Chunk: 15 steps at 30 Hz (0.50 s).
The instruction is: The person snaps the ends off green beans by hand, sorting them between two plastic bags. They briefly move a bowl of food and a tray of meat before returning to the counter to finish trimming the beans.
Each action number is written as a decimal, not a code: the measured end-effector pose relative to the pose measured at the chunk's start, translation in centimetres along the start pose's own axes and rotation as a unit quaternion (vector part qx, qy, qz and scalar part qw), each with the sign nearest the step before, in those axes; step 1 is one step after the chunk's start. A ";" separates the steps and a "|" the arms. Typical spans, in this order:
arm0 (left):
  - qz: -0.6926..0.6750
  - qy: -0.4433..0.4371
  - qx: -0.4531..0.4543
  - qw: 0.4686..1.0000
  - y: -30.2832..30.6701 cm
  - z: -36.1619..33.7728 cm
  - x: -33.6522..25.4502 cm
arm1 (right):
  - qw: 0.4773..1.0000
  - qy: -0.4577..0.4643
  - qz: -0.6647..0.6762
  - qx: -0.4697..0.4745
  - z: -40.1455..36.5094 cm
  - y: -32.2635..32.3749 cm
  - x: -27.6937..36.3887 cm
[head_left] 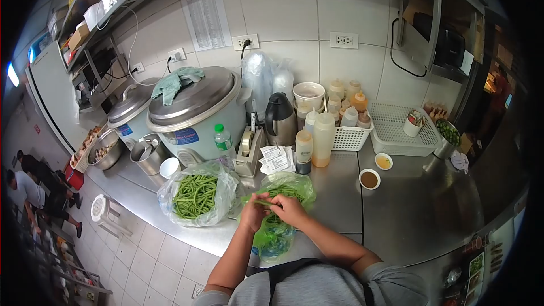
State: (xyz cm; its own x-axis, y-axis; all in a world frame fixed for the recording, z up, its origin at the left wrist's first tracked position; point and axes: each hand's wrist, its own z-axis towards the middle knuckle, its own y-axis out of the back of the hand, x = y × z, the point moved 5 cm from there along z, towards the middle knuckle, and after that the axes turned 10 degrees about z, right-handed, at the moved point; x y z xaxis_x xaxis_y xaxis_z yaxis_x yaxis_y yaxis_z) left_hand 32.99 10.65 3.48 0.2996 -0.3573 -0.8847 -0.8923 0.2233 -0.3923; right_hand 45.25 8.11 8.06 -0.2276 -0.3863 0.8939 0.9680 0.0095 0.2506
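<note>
Bean (265, 202) gripped between left hand (256, 212) and right hand (289, 211), just below the centre of the frame — fingers of both curled in and nearly meeting, too overlapped to tell whether pinching one or several. Beneath and behind them, a green plastic bag (307, 188) with more green beans inside, reaching down toward the lower middle. Left of it, a clear plastic bag (230, 182), wide open and heaped with long beans (195, 195). Both resting on a steel counter (334, 215). Behind, around the middle: a tape dispenser (249, 156), printed slips (276, 160), a steel jug (281, 122) and a tall squeeze bottle (323, 136). Right of centre, a small bowl of brown sauce (370, 179) near a bowl of yellowish liquid (384, 161). Upper left, a large lidded cooker (195, 136) — green cloth (174, 84) draped over the lid. Toward the left edge, a white stool (106, 209).
</note>
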 end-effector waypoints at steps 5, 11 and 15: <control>-0.003 -0.057 0.028 0.998 -0.6 -1.0 -0.5 | 0.999 -0.014 -0.043 -0.010 1.0 0.1 -0.9; 0.098 -0.084 -0.081 0.988 -0.7 -0.7 -2.0 | 0.989 0.038 -0.142 0.023 2.4 -0.2 1.0; 0.148 -0.144 -0.124 0.970 -0.6 -0.6 -3.3 | 0.996 -0.002 -0.083 0.019 2.7 0.0 0.8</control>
State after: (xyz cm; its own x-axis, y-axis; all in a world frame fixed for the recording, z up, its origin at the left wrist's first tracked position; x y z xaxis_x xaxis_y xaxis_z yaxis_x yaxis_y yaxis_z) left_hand 32.32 11.18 6.73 0.0672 -0.0343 -0.9972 -0.9969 0.0388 -0.0685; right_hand 44.84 10.26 9.74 -0.3839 -0.3818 0.8407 0.9128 -0.0193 0.4080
